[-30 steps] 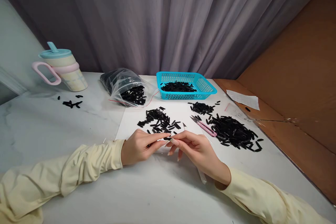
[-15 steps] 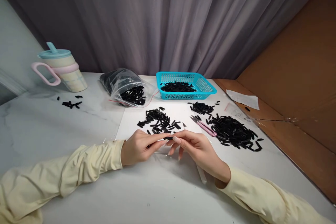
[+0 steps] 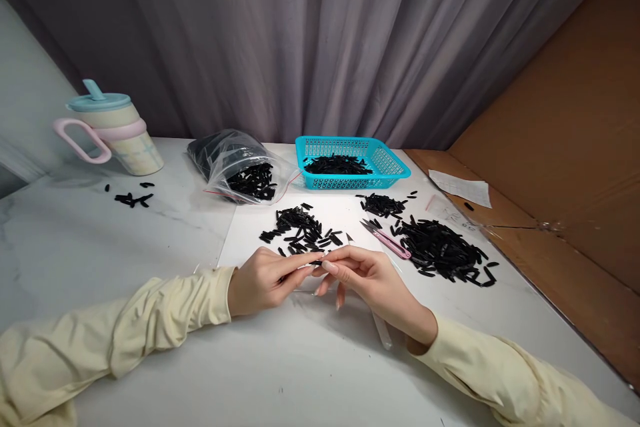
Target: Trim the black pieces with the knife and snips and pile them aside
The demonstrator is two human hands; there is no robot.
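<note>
Left hand [image 3: 265,281] has thumb and index finger pressed together on a small black piece [image 3: 316,263], held in front of the body; the right hand [image 3: 375,280] pinches its other end, remaining fingers loosely curled. Seen from the head view, with 12 o'clock straight ahead of the hands, a blue perforated basket [image 3: 340,183] stands near 12, a layer of black pieces inside. At 11 lies a clear zip bag [image 3: 235,147] — mouth open, more black pieces within. Out at 10 stands a lidded cup [image 3: 134,153] with a pink handle, its contents hidden.

White marbled surface [image 3: 210,373] carries it all, with a white sheet [image 3: 345,210] under the middle. Behind hangs a grey curtain [image 3: 300,47]; brown cardboard [image 3: 560,133] rises at 2.

A scattered pile [image 3: 300,223] lies just beyond the fingers, a smaller heap [image 3: 383,205] at 2, a large heap [image 3: 440,247] near 3. Pink snips [image 3: 387,242] lie beside that large heap. Right fingers overlap the sheet's near part — hiding whatever lies there.
</note>
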